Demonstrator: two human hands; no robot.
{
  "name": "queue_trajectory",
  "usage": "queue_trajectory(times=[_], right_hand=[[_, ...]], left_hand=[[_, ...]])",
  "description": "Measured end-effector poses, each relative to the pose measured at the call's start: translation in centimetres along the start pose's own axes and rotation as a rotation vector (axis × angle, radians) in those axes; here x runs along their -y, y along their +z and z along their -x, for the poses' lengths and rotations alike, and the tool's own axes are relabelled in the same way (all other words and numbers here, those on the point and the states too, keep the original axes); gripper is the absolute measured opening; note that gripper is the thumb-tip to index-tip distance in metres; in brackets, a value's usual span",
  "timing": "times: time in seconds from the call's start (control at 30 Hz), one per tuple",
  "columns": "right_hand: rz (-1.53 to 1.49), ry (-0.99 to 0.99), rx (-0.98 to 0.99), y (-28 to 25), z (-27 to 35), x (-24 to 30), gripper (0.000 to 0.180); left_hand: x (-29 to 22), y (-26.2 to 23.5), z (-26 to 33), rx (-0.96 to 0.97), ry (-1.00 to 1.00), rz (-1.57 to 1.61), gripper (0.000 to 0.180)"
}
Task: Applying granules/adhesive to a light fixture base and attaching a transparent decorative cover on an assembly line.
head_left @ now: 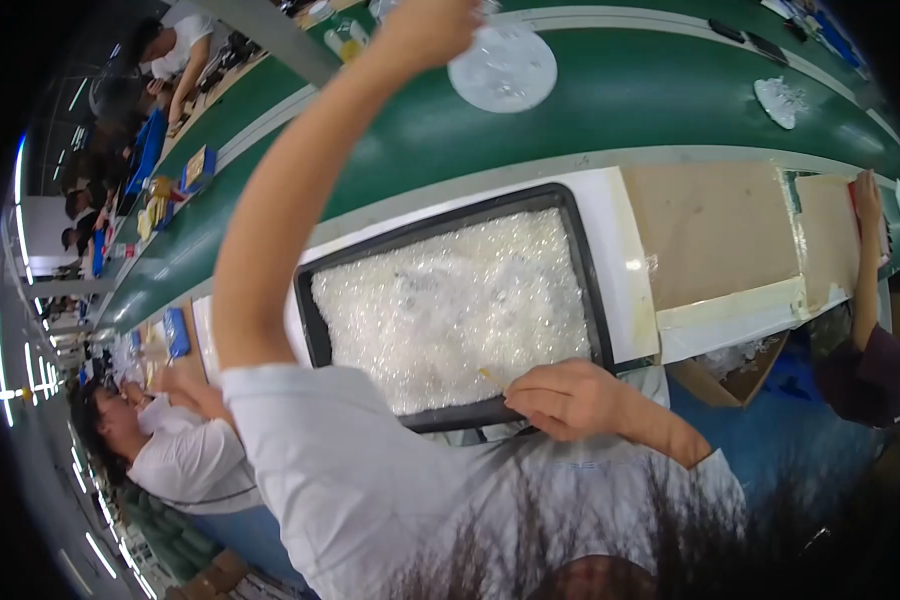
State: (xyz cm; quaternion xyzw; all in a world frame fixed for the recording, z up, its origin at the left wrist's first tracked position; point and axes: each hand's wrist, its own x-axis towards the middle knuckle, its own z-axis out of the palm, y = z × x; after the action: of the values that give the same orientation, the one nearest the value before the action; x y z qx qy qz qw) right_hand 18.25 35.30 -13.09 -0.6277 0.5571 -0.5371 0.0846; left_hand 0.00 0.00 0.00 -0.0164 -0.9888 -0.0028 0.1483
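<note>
A black tray [579,300] lies in front of me, filled with many small, shiny clear pieces [450,310]. At its near edge my right hand [570,398] is closed, pinching a thin yellow stick-like thing [488,376] whose tip points over the pieces. My left arm stretches far forward across the tray's left side. My left hand [435,30] is at the top edge of the view, its fingers curled together; what they hold, if anything, is hard to make out. Just beside it, on the green surface, sits a round whitish translucent dish [505,70] with clear contents.
Beyond the tray runs a long green bench [630,95], with a small white heap [780,102] at its right. Brown cardboard [715,230] lies right of the tray, above an open box [735,370]. A bottle [340,35] stands far left. Other people sit left and right.
</note>
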Motion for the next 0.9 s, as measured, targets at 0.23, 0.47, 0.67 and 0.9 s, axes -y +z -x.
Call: queue_trajectory(times=[0.23, 0.47, 0.67, 0.9], right_hand=[[-0.034, -0.076, 0.066, -0.6, 0.1, -0.3, 0.02], [-0.13, -0.063, 0.118, -0.9, -2.1, 0.9, 0.013], [-0.157, 0.006, 0.176, -1.5, -4.2, 0.3, 0.019], [-0.106, 0.026, 0.2, -1.7, -5.6, 0.3, 0.018]], left_hand=[[-1.6, -11.7, 20.4, -0.234, -0.417, 0.305, 0.025], [-3.5, -12.2, 35.2, 0.206, -0.641, 0.593, 0.018], [-2.1, -8.9, 35.0, 0.633, -0.738, 0.88, 0.017], [-1.0, -4.0, 31.3, 1.031, -0.54, 0.795, 0.018]])
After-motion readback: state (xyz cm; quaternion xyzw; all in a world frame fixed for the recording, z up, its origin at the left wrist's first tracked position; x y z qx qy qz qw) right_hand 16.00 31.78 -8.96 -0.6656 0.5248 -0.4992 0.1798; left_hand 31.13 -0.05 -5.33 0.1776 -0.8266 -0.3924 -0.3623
